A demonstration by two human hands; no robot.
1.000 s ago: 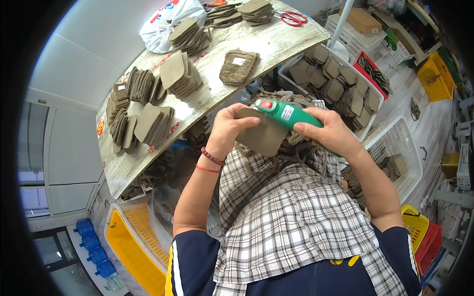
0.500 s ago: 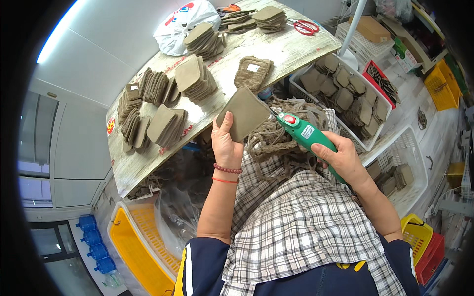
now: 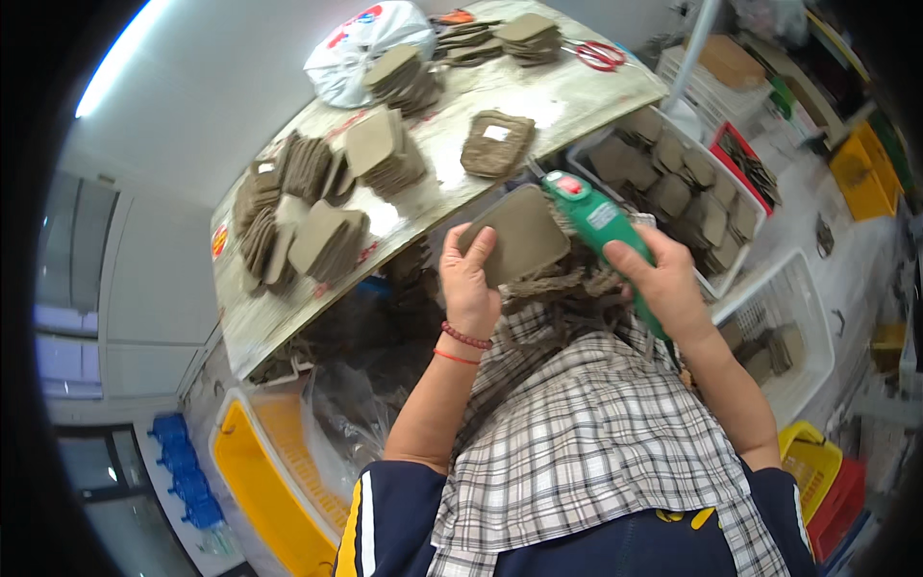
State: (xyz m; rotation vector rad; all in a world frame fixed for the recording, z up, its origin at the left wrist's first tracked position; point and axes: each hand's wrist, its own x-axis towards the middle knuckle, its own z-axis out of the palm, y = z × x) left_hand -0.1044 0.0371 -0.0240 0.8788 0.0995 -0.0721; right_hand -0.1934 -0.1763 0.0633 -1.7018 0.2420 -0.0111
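My left hand [image 3: 469,277] pinches a khaki square pad [image 3: 522,238] with rounded corners, its thumb lying on the top face. In my right hand [image 3: 665,279] is a green handheld electric cutter [image 3: 598,219] with a red switch. The cutter's front end is at the pad's upper right edge; its tip is blurred, so I cannot tell whether it touches. Tangled brown fabric strips [image 3: 562,281] lie on my lap under the pad, over a checked apron [image 3: 586,413].
Beyond my hands, a worn table [image 3: 452,188] carries stacks of pads [image 3: 380,149], a labelled bundle [image 3: 497,144], red-handled scissors [image 3: 601,58] and a white plastic bag [image 3: 370,48]. A pad-filled crate [image 3: 707,284] stands right; a yellow basket [image 3: 255,481] stands lower left.
My left hand has carried the pad right and slightly down, turning it. The cutter's front end has swung upward, and the pad's edge is now next to it.
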